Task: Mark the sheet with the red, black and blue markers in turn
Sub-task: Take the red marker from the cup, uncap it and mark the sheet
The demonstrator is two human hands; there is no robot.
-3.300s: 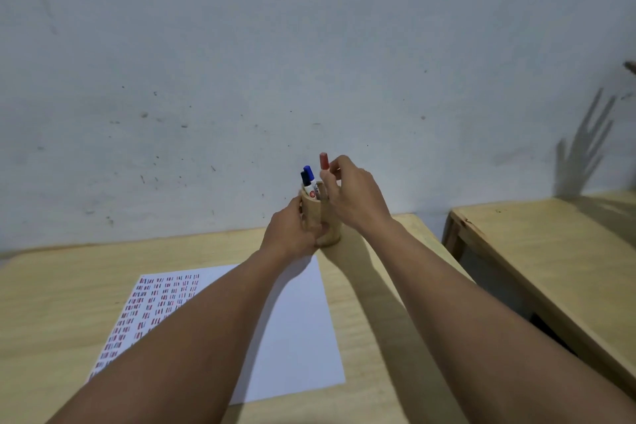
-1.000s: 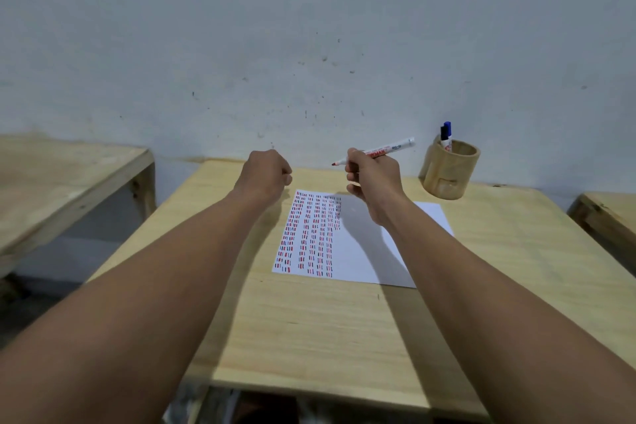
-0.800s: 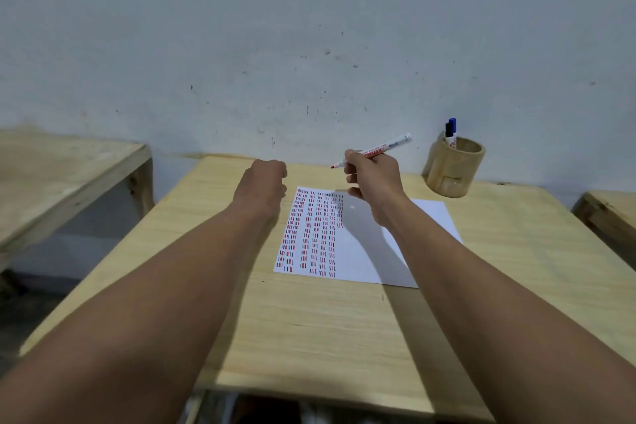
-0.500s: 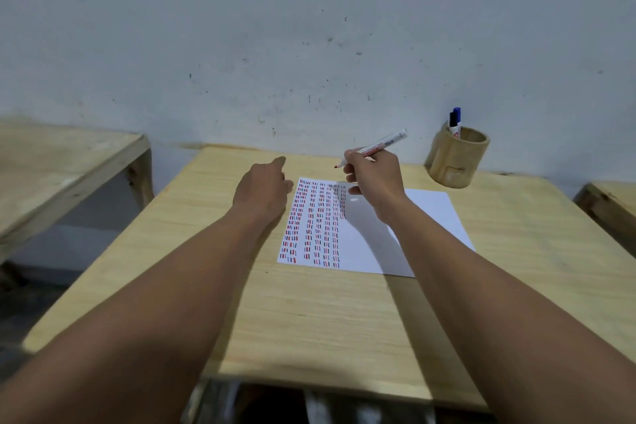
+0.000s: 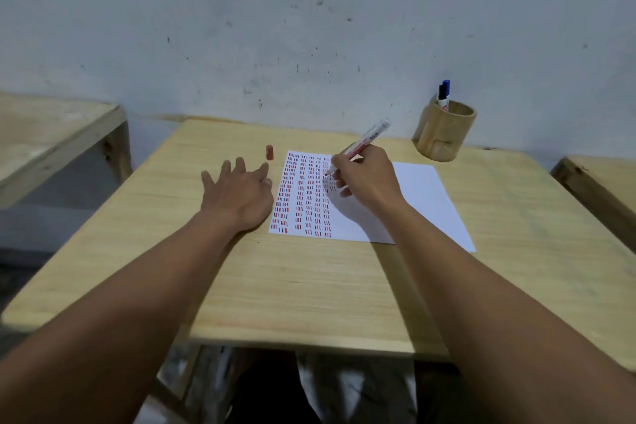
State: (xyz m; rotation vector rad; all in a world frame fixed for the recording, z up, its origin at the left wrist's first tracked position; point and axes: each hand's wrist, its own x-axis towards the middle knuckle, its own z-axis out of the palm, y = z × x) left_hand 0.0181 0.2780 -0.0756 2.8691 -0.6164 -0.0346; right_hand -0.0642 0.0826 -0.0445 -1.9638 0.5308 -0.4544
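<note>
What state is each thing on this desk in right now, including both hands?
Red marker: uncapped, tip on the sheet.
Small red cap: off, standing on the desk.
White paper sheet: flat, left part filled with marks.
Round wooden pen cup: upright, holding two capped markers.
Left hand: open, palm down.
Right hand: gripping the red marker.

Place: plain study or classroom-like room, bare and unfurnished beyond desks.
Desk (image 5: 309, 286): small, pale wood, pushed against the wall.
Neighbours: same kind of wooden desk at left (image 5: 51, 134) and at right (image 5: 599, 175), a narrow gap on each side.
Wall (image 5: 309, 27): pale blue-grey paint, scuffed, speckled with dark marks.
Stationery: white sheet (image 5: 375, 203) with columns of short red, black and blue dashes; wooden cup (image 5: 445, 134) at the back holding two markers (image 5: 444, 95); red cap (image 5: 270, 152) standing on the wood.
Light: dim, flat, indoor.
</note>
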